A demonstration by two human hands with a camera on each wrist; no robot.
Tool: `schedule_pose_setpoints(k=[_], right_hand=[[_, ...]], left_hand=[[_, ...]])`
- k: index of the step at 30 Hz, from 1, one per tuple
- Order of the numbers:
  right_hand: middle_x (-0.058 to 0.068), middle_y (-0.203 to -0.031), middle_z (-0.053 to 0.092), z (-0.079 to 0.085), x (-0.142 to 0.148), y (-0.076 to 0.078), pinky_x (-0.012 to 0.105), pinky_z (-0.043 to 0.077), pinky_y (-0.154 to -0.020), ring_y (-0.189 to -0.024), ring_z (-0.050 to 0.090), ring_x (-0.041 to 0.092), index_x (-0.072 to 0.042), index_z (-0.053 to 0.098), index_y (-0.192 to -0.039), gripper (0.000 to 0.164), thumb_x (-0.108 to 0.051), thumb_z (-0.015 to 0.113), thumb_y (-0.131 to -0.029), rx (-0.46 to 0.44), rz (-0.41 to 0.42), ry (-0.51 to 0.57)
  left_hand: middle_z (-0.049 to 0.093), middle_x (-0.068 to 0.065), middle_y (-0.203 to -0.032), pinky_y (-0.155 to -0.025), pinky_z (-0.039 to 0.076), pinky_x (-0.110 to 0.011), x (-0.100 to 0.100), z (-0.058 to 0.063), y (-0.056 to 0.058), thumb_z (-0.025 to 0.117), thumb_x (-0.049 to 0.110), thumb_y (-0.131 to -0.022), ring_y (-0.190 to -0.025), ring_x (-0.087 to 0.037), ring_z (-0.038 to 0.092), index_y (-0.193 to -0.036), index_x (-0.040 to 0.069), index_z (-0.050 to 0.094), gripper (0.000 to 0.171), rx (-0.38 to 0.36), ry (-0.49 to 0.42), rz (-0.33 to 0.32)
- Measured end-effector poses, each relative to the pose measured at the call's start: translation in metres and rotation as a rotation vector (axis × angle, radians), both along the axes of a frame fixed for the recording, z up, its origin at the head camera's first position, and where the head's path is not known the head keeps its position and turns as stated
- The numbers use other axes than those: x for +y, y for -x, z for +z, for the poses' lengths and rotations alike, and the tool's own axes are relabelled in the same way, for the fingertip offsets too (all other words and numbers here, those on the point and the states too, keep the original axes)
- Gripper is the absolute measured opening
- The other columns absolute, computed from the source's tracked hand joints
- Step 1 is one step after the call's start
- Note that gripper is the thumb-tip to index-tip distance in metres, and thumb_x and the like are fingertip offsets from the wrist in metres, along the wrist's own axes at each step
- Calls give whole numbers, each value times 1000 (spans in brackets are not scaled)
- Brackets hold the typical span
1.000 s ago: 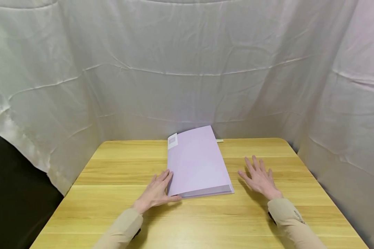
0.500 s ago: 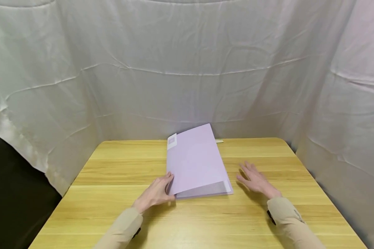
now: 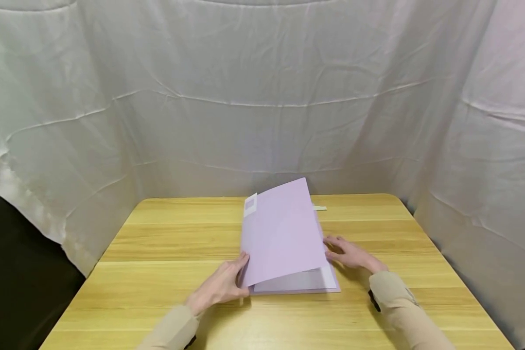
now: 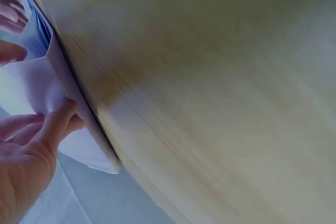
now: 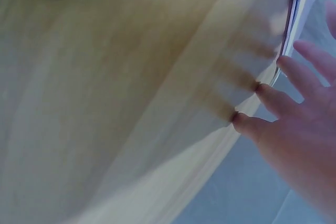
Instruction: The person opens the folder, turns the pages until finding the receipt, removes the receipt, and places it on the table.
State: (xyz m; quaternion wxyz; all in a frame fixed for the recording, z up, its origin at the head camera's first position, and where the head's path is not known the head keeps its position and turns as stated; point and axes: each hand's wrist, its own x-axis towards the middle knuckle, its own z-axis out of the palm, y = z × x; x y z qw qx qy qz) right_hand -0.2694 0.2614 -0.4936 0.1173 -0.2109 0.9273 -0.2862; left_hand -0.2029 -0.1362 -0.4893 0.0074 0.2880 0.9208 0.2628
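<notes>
A pale purple folder (image 3: 284,233) lies on the table with its spine to the left. Its front cover is partly raised, and pale sheets or sleeves show along the lower edge. My left hand (image 3: 220,284) grips the spine side near the lower left corner, thumb at the bottom edge. In the left wrist view several fingers of that hand (image 4: 26,166) lie against the spine. At the folder's right edge is my right hand (image 3: 350,253), fingers extended. The right wrist view shows this hand (image 5: 304,124) with spread fingers and fingertips by the tabletop.
The wooden table (image 3: 157,243) has rounded far corners. Grey cloth (image 3: 262,97) hangs behind it and on both sides. A small white strip (image 3: 320,208) sticks out past the folder's upper right side. Something black (image 3: 22,272) lies beyond the table's left edge.
The folder has slid towards me and slightly right with my left hand on it. Its cover stands higher. My right hand has moved left to the folder's right edge.
</notes>
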Motion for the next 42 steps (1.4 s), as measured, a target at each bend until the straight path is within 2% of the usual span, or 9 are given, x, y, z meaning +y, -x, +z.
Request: schedule_pose_setpoints(k=[7, 14, 18, 23, 25, 28, 34, 38, 42], right_hand=[[30, -159, 31, 0, -5, 3, 76, 19, -116, -146, 18, 61, 3, 38, -151, 57, -28, 51, -105, -10, 11, -31], [35, -158, 28, 3, -7, 3, 78, 15, -115, -146, 18, 61, 5, 36, -152, 60, -25, 54, -103, -46, -5, -65], [35, -158, 29, 5, -9, 3, 78, 14, -115, -146, 18, 61, 4, 36, -152, 61, -25, 56, -103, -49, -12, -83], [34, -159, 29, 4, -10, 3, 78, 15, -116, -147, 18, 60, 3, 37, -152, 61, -26, 57, -102, -48, -26, -105], [31, -159, 30, 2, -10, 2, 77, 14, -116, -147, 17, 59, 3, 38, -151, 60, -26, 56, -102, -52, -30, -105], [29, -159, 32, 1, -11, 2, 77, 15, -116, -147, 18, 59, 4, 41, -150, 58, -25, 56, -102, -43, -25, -106], [28, -160, 32, 5, -15, -1, 76, 14, -117, -148, 17, 59, 3, 41, -150, 58, -26, 56, -103, -52, -34, -116], [27, -160, 32, 7, -17, -1, 76, 15, -117, -148, 18, 59, 3, 41, -150, 57, -25, 56, -103, -50, -32, -123], [26, -161, 31, 6, -17, -1, 76, 14, -117, -148, 17, 58, 2, 40, -151, 57, -26, 54, -103, -55, -35, -128]], left_hand=[[32, -36, -154, -117, 37, -52, 5, 1, -9, 78, 15, -77, -140, -48, 44, -150, -14, 29, 93, -36, -20, 14], [26, -31, -160, -119, 34, -52, 11, -2, -18, 66, 24, -90, -143, -46, 40, -155, -10, 21, 86, -28, -4, 65], [30, -32, -158, -115, 43, -50, 20, -2, -21, 59, 40, -97, -137, -46, 48, -155, -11, 20, 87, 29, 0, 128], [40, -33, -153, -96, 58, -49, 31, 1, -21, 55, 59, -96, -122, -45, 62, -158, -7, 13, 100, 53, -48, 232], [43, -32, -152, -85, 62, -47, 34, 4, -21, 54, 62, -96, -113, -43, 67, -160, -3, 8, 102, 53, -70, 269], [48, -32, -148, -78, 62, -47, 36, 10, -20, 52, 64, -96, -106, -43, 70, -161, 0, 5, 102, 81, -93, 308], [51, -32, -145, -79, 63, -47, 37, 30, -18, 51, 60, -98, -105, -44, 71, -159, -5, 10, 98, 122, -101, 346], [50, -31, -147, -66, 60, -34, 34, 43, -17, 51, 62, -97, -84, -31, 72, -160, -3, 8, 101, 114, -110, 360], [43, -28, -153, -56, 51, -24, 31, 55, -17, 50, 65, -96, -57, -14, 57, -161, 2, 4, 102, 95, -116, 381]])
